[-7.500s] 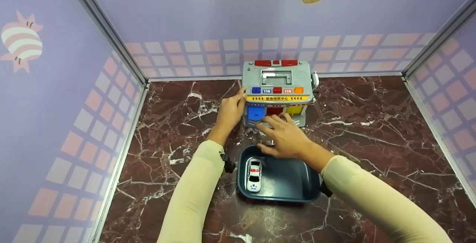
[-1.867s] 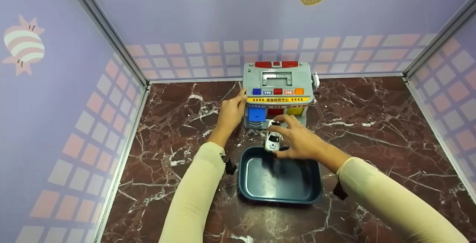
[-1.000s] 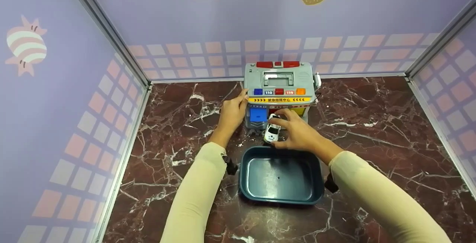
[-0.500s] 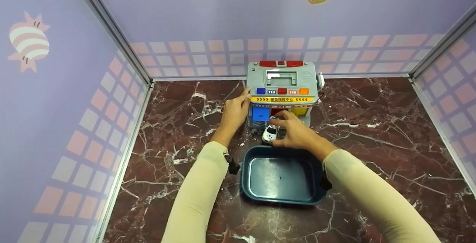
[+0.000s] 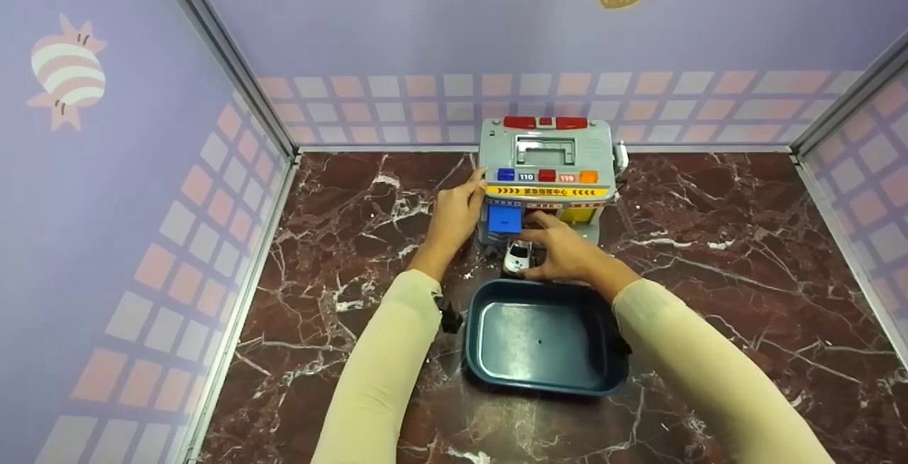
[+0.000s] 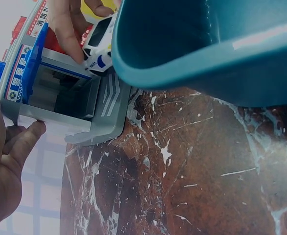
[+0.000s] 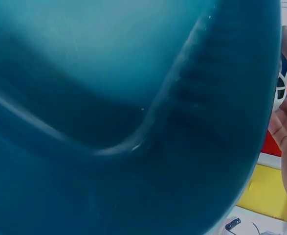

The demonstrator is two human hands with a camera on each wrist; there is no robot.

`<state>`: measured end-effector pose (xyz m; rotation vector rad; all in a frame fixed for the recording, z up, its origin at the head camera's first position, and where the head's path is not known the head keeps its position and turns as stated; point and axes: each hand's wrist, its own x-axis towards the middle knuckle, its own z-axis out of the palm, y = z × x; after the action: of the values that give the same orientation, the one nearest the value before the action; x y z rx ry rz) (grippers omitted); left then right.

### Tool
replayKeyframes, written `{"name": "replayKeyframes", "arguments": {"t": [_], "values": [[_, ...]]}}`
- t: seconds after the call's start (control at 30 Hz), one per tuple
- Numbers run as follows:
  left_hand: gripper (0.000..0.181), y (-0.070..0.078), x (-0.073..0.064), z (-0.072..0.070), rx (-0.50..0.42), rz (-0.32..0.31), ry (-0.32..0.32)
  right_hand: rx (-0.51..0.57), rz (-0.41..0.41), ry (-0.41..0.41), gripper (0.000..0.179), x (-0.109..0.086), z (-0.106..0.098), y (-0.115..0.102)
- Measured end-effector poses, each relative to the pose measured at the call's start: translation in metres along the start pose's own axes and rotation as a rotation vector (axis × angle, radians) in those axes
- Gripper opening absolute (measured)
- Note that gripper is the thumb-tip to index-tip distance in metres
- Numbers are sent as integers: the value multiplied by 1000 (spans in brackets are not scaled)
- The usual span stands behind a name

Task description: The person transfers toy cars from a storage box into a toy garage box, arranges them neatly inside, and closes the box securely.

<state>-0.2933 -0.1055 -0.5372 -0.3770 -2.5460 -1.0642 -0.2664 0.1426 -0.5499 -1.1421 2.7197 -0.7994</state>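
Observation:
A white toy police car (image 5: 518, 257) is pinched between the thumb and fingers of my right hand (image 5: 571, 252), just in front of a grey toy emergency station (image 5: 596, 155). The left wrist view shows the car's nose beside the ramp of the left bay. That bay's blue door (image 6: 33, 63) is swung up, and the bay behind it is visible. My left hand (image 5: 454, 219) rests its fingers against the station's left side. Part of the car is hidden by my right hand. The middle red door is mostly covered, and the yellow door (image 5: 578, 214) hangs down.
A dark teal tray (image 5: 540, 343) lies in front of the station, below both hands, and fills most of the right wrist view. The brown marbled surface (image 5: 340, 251) stretches to patterned panels on the left, back and right.
The car was in the tray at first. My right hand lifted it out to the station, then shifted it slightly left and turned it. My left hand stays at the station's side.

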Motion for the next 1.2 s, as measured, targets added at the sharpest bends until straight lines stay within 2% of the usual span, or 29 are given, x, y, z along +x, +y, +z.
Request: {"name": "replayKeyframes", "arguments": {"t": [0.33,0.63,0.93,1.2], "values": [[39,2,1,-1,7,-19,-6,-68,-39,-40,69,3,6,3],[41,3,1,-2,3,-42,-23,-73,-52,-45,71,7,12,0],[41,3,-2,0,-1,-33,-20,-96,-45,-55,70,10,20,0],[39,0,-1,0,9,-10,7,-158,-83,-64,70,16,23,0]]}}
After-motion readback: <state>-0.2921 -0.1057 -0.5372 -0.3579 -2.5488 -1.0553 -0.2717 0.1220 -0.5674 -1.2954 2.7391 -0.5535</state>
